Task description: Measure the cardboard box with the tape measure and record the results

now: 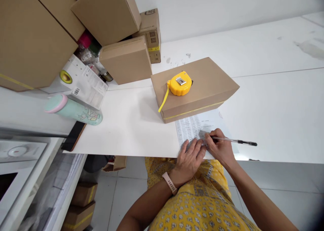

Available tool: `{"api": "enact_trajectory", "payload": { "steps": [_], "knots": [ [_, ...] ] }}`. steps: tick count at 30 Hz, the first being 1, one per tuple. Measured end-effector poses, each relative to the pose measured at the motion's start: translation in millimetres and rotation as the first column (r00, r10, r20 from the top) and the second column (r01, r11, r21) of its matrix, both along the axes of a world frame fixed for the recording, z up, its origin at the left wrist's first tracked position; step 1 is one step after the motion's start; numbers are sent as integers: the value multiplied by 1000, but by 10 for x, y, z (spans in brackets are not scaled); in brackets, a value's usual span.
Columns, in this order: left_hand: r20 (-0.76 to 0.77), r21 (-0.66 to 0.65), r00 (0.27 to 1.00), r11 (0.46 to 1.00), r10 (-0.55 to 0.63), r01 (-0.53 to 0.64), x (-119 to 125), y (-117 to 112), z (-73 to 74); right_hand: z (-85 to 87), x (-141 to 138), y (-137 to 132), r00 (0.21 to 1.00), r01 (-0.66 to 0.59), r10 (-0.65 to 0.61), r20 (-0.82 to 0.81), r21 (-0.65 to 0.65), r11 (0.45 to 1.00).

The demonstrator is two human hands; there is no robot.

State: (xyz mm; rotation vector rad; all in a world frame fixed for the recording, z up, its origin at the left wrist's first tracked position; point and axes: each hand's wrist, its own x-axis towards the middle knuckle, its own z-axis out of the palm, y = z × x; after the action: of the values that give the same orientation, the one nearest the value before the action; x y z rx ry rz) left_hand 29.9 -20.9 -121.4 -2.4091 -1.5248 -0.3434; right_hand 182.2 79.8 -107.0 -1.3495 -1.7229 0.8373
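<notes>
My right hand is closed around a pen, with its writing end down at the printed sheet of paper. Flat on the lower part of that sheet lies my left hand, fingers stretched out, at the table's front edge. A cardboard box rests over the sheet's far edge and hides part of it. On the box sits a yellow tape measure, its ring side up and a short yellow strap hanging from it toward the box's front left.
A mint green bottle with a pink-rimmed lid stands at the left, beside a black phone-like object. Behind are a white box with an avocado picture and stacked cardboard boxes. A white appliance is at lower left.
</notes>
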Motion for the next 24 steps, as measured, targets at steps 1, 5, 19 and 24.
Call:
{"api": "enact_trajectory", "payload": {
  "steps": [1,5,19,24],
  "knots": [
    [-1,-5,1000,1000,-1,1,-1,-1,2,4,0,-1,1000,3,-3,0,-3,1000],
    [-7,-24,1000,1000,-10,10,-5,-6,6,43,-8,-10,1000,-1,0,-29,-27,1000],
    [1,-17,1000,1000,-9,9,-10,-1,38,84,-23,-9,997,39,-42,-59,-52,998],
    [-5,-26,1000,1000,-11,10,-12,-2,37,74,-18,-8,997,25,-30,-76,-67,997]
  ]
}}
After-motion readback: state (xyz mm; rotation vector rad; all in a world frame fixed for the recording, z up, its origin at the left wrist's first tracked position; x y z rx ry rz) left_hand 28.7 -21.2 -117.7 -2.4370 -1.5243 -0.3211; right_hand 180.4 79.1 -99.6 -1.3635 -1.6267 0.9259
